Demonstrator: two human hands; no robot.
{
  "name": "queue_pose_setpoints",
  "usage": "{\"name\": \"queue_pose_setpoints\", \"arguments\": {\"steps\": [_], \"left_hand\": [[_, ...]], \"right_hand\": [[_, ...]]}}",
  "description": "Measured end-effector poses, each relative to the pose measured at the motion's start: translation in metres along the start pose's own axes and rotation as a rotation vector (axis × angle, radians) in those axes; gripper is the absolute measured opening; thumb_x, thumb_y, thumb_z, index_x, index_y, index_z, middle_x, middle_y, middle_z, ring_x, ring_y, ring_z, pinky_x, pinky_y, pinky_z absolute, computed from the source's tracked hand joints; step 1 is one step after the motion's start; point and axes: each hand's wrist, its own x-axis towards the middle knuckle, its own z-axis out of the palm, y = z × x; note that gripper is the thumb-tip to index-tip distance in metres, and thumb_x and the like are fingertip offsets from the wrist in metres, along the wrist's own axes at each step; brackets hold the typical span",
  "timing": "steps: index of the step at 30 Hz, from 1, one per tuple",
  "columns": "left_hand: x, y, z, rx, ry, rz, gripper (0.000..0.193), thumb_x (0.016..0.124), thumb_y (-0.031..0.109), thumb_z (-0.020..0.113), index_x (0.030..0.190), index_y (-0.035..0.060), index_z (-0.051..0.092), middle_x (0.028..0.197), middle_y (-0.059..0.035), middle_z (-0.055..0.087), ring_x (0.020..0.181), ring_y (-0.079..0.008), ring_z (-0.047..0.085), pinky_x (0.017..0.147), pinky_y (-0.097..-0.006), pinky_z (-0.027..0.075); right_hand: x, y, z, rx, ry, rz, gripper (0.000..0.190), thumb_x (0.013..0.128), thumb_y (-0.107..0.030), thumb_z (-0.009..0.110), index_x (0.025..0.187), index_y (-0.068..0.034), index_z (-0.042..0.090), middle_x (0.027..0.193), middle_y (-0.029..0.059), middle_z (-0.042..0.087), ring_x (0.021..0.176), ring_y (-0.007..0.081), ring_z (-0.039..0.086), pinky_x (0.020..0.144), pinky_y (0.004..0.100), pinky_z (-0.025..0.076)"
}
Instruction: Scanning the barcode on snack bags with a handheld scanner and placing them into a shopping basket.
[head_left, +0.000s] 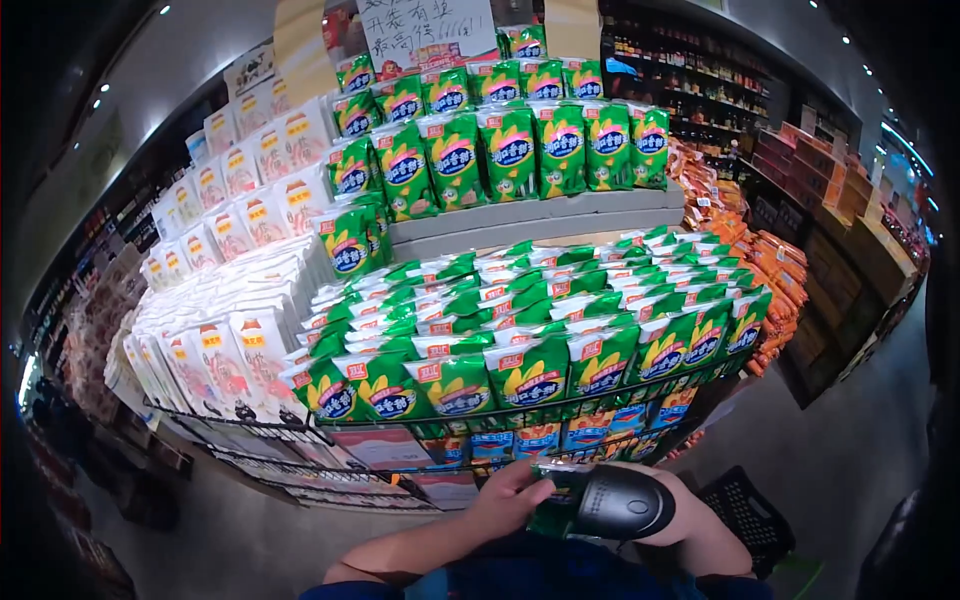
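Note:
Near the bottom centre, my left hand (514, 495) grips the edge of a green snack packet (551, 510), thumb on top. A black and grey handheld device, apparently a barcode scanner (626, 502), lies over the packet's right part. My right hand (664, 495) is behind the scanner and mostly hidden by it; its fingers cannot be made out. Just beyond both hands stands a wire display rack (480, 418) filled with rows of green and white snack packets (525, 375). More green packets (510, 154) stand upright on grey steps behind them.
White packets (240, 360) fill the rack's left side. Orange packets (776, 262) are piled at its right. A black plastic basket (742, 517) stands on the floor at lower right. A handwritten sign (427, 30) tops the display; stocked shelves and a wooden counter (832, 247) lie beyond.

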Motion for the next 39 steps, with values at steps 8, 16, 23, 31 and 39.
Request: {"name": "queue_pose_setpoints", "arguments": {"steps": [8,16,23,31,39], "left_hand": [[-0.001,0.017,0.007,0.216,-0.006,0.108,0.023,0.091,0.010,0.053,0.110,0.0001,0.060,0.102,-0.0064,0.062,0.090,-0.0126,0.057,0.081,-0.0285,0.045],[0.023,0.033,0.024,0.320,-0.064,0.358,0.015,0.082,0.004,0.064,0.096,-0.0012,0.063,0.093,-0.0098,0.063,0.084,-0.0191,0.061,0.077,-0.0290,0.047],[0.040,0.057,0.050,0.487,0.141,0.181,0.015,0.085,0.007,0.063,0.098,0.0007,0.067,0.085,-0.0104,0.067,0.074,-0.0167,0.063,0.068,-0.0273,0.049],[0.063,0.052,0.053,0.175,-0.055,0.213,0.032,0.092,0.005,0.053,0.124,0.0005,0.051,0.113,-0.0068,0.061,0.104,-0.0141,0.056,0.091,-0.0311,0.045],[0.081,0.078,0.066,-0.118,0.276,0.085,0.027,0.094,0.023,0.053,0.109,0.0006,0.059,0.096,-0.0057,0.065,0.082,-0.0094,0.061,0.072,-0.0245,0.050]], "right_hand": [[-0.004,-0.026,0.005,-0.088,-0.005,-0.157,0.048,0.075,-0.009,0.072,0.119,0.002,0.056,0.128,0.0191,0.052,0.112,0.0280,0.057,0.094,0.0348,0.044],[-0.010,-0.020,-0.022,-0.292,-0.097,-0.172,0.044,0.078,-0.011,0.070,0.118,0.002,0.057,0.124,0.0185,0.055,0.110,0.0297,0.058,0.094,0.0362,0.045],[-0.012,-0.028,-0.041,-0.004,-0.073,-0.211,0.037,0.080,-0.009,0.067,0.115,-0.002,0.060,0.126,0.0161,0.055,0.125,0.0349,0.045,0.102,0.0406,0.038],[-0.002,-0.036,-0.069,-0.134,0.155,-0.119,0.071,0.070,-0.009,0.074,0.133,0.003,0.044,0.131,0.0148,0.053,0.120,0.0211,0.052,0.101,0.0357,0.039],[0.011,-0.035,-0.077,0.317,0.180,-0.086,0.074,0.068,-0.003,0.074,0.134,-0.001,0.042,0.128,0.0121,0.054,0.119,0.0215,0.052,0.100,0.0373,0.040]]}}
